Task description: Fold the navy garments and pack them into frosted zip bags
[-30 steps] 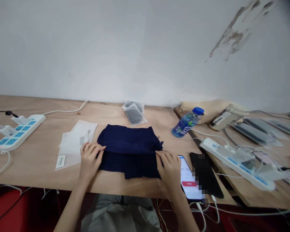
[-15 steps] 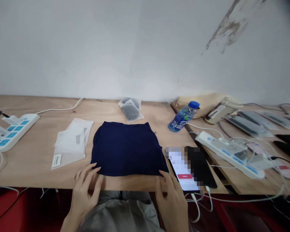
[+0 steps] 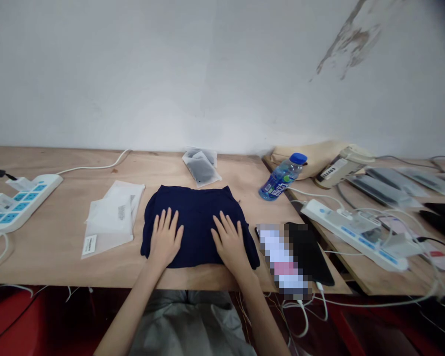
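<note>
A dark navy folded piece of fabric (image 3: 197, 222), which looks like a garment, lies flat on the wooden table (image 3: 52, 264) in front of me. My left hand (image 3: 165, 237) rests palm down on its left half, fingers spread. On the right half lies my right hand (image 3: 228, 240), also flat with its fingers apart. Neither hand grips anything. To the left of the fabric are frosted plastic bags (image 3: 113, 215) with printed text and a white label. Behind it, near the wall, sit smaller frosted bags (image 3: 202, 168) with something dark inside.
A power strip (image 3: 25, 202) with plugs stands at the left. Right of the fabric are a phone (image 3: 282, 257), a black phone-like slab (image 3: 309, 254), a blue-capped bottle (image 3: 282, 178), a coffee cup (image 3: 341, 167) and another power strip (image 3: 352, 235) with tangled cables.
Both hands have moved forward from the fabric's near corners onto its top, and the fingers have flattened out. The fabric's near right edge has shifted slightly.
</note>
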The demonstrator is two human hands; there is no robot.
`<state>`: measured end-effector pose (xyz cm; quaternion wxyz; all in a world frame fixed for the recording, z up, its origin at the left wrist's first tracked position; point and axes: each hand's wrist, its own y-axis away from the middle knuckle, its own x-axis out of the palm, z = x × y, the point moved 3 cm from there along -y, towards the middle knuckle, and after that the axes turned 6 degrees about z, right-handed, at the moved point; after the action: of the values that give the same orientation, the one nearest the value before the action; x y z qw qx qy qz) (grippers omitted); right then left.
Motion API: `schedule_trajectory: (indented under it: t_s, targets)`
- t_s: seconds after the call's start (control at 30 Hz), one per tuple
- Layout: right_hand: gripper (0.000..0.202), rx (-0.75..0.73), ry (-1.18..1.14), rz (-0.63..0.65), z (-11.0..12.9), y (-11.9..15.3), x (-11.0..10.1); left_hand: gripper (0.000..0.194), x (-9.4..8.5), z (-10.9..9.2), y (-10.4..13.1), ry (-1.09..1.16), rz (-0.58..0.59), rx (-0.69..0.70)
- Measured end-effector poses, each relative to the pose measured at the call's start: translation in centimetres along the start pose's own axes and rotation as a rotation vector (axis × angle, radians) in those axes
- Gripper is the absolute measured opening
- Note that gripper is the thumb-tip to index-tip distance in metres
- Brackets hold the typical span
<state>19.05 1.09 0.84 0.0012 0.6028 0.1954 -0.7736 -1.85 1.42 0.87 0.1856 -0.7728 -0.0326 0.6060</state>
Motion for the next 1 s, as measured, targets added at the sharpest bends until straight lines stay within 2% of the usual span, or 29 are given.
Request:
schedule_trajectory:
  t_s: [0.13,0.33,0.5,0.6,0.67,0.73,0.8,0.9,1.0]
  targets:
    - [0.044,0.05,0.082,0.006,-2.8,1.5,-0.9,0.053,0.2,2.1,0.6,-0.011,-0.025,-0.049]
    - [0.038,0.134,0.164,-0.007,-4.4,1.1,-3.1,0.044,-0.9,3.4,0.2,0.053,-0.019,0.0]
    - [0.025,0.047,0.033,0.023,-6.4,-0.1,-3.7,0.033,-2.3,6.5,0.2,0.101,-0.012,0.019]
    - [0.027,0.018,-0.046,0.092,-7.7,-0.7,-3.9,0.034,-2.7,8.0,0.7,0.118,-0.018,-0.004]
    - [0.029,0.011,-0.052,0.141,-8.2,-1.2,-4.4,0.034,-3.1,8.2,1.0,0.115,-0.039,-0.022]
    - [0.026,0.012,-0.066,0.214,-8.3,-1.8,-5.3,0.032,-3.7,7.5,1.2,0.121,-0.082,-0.035]
    - [0.02,0.029,-0.112,0.285,-7.9,-2.5,-6.5,0.03,-4.5,5.9,1.3,0.161,-0.127,-0.044]
    - [0.016,0.051,-0.204,0.338,-6.3,-3.5,-8.3,0.026,-5.4,2.0,1.6,0.317,-0.129,-0.047]
    - [0.013,0.021,-0.309,0.349,-3.9,-4.5,-9.0,0.022,-5.5,-3.0,2.1,0.593,-0.003,-0.029]
